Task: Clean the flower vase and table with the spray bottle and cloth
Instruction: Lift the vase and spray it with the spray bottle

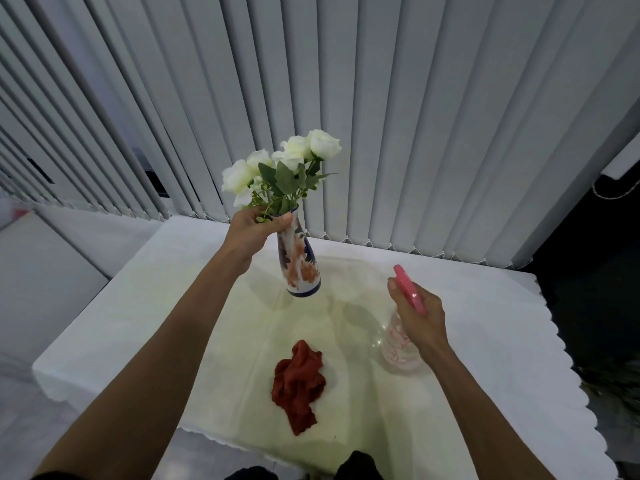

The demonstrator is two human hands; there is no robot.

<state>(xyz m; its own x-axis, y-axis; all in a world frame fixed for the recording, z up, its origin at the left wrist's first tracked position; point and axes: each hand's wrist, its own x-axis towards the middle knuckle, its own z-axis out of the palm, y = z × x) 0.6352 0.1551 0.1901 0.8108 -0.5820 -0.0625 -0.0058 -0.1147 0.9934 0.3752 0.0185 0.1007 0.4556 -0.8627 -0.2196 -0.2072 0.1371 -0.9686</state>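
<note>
My left hand grips the neck of a white flower vase painted with orange and blue, holding it lifted and tilted above the table. White roses with green leaves stick out of its mouth. To the right, my right hand holds a clear spray bottle by its pink head, the nozzle pointing toward the vase. A crumpled red cloth lies on the table near its front edge, between my two arms.
The table has a white scalloped cover and stands against grey vertical blinds. Grey floor lies to the left. A dark area runs along the table's right side. Dark clothing shows at the bottom edge.
</note>
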